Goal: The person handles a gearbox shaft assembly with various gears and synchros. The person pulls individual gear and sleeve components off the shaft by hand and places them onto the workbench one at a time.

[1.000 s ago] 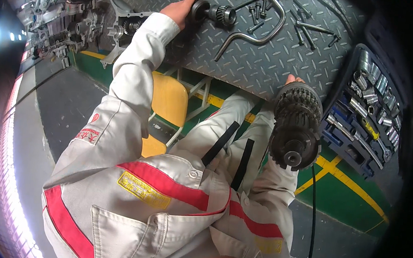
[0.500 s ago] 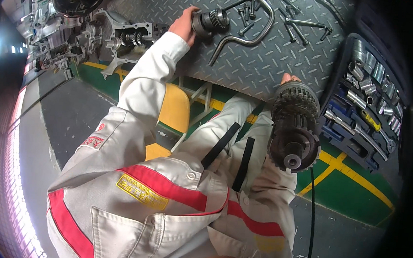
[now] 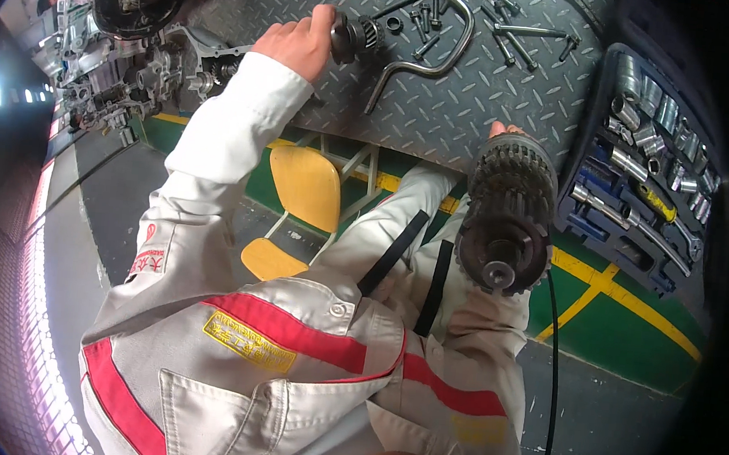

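Small ring (image 3: 393, 29) newly visible on the bench (image 3: 440, 119), apart from the small gear (image 3: 366, 36); we judge it a separate part to track.
Left hand (image 3: 297, 47): fingers bent round the gear's left end; gear shifted leftward from the bent pipe (image 3: 426, 69) since the earlier frame. Gear stack (image 3: 509, 208) still at the bench edge; right hand's (image 3: 507, 129) grip hidden, we cannot tell.

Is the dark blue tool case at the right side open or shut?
Open: the tool case shows its inside, with silver sockets and a yellow-handled tool visible in the tray.
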Demonstrator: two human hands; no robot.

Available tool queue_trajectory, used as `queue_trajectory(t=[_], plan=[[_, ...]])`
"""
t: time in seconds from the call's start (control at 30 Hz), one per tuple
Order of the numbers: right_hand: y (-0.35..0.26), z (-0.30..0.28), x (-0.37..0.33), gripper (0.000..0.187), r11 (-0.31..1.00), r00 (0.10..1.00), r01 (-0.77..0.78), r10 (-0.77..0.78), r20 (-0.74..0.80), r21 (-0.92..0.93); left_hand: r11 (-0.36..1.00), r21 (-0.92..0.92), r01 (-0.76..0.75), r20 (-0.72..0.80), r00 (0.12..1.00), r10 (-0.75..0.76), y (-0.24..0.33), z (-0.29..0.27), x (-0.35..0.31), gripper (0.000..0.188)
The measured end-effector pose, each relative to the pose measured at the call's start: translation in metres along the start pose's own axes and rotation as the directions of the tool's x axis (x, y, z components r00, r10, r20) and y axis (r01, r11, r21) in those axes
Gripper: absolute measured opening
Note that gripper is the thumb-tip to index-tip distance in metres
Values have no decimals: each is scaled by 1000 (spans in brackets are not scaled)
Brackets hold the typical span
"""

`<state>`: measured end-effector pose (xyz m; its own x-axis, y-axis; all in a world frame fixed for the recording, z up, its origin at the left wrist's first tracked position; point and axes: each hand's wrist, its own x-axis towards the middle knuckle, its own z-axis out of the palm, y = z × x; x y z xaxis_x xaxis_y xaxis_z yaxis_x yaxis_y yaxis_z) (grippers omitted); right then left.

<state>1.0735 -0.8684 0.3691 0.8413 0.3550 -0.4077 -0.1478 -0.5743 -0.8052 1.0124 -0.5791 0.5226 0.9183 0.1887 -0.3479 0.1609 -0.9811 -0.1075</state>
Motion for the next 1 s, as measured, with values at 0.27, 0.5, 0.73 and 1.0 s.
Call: queue_trajectory(t=[0.27, 0.5, 0.73, 1.0], plan=[[-90, -33, 22, 41, 700, 597, -475, 702, 389, -534, 961, 152, 232, 346, 898, -272, 24, -11, 14, 15], [-76, -32, 9, 33, 695, 625, -715, 680, 383, -68, 970, 166, 178, 282, 934, -220, 19, 22, 6, 20], [-84, -40, 11, 33, 749, 682, -656, 642, 349, -95, 978, 201, 59, 197, 975, -100, 16, 24, 12, 24], [-15, -2, 16, 20, 735, 897, 400, -436, -71, 548, 926, 376, 5, 145, 987, -64, 25, 19, 22, 21]])
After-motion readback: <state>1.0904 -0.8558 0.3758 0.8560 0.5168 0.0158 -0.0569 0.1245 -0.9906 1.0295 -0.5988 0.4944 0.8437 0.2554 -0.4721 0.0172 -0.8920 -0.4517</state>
